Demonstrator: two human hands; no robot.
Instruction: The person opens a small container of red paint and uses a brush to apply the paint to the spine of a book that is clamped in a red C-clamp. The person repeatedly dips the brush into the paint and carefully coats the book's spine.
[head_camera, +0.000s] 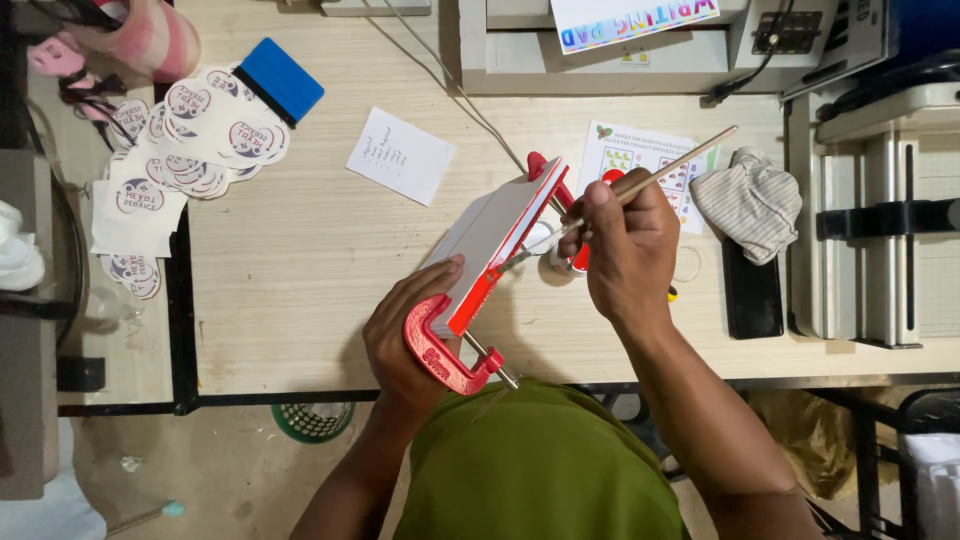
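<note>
My left hand (405, 335) grips a stack of white sheets (490, 232) tilted up on edge and pressed between red C-clamps; the near clamp (440, 350) sits against my palm, a second red clamp (545, 172) bites the far end. My right hand (625, 245) holds a thin wooden-handled brush (672, 167), its tip touching the stack's red-tinted edge (498, 268). A small white pot (552, 262) stands on the table just under the brush tip, partly hidden.
On the wooden table (300, 290) lie a white note (400, 155), a printed colour sheet (640, 155), a crumpled cloth (750, 200), a black slab (752, 295), round stickers (200, 135) and a blue squeegee (282, 80). Machines (870, 220) stand right and behind.
</note>
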